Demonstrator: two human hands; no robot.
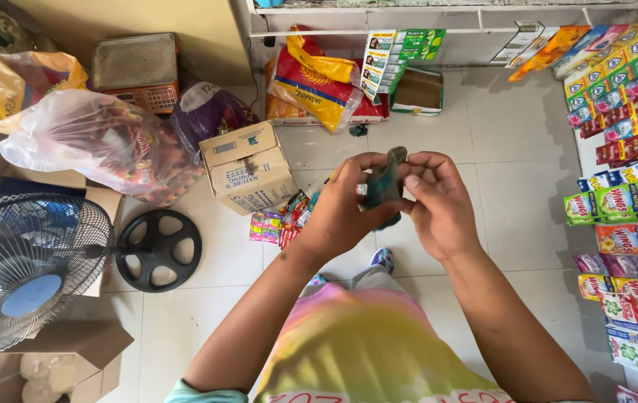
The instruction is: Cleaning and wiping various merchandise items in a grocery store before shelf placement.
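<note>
My left hand [345, 207] and my right hand [438, 203] meet in front of me, both gripping a small dark greenish packet [384, 183] held upright between the fingers. Its top pokes up above my fingertips. Below the hands lie several small colourful sachets [283, 222] on the white tiled floor [498, 149]. My pastel-coloured shirt fills the bottom of the view.
A cardboard box [248, 166] sits left of my hands, with a clear plastic bag of goods [98, 142], a scale [137, 71] and a fan [24, 269] further left. Rice sacks [319, 82] lean at the back. Hanging sachet strips [629, 186] line the right side.
</note>
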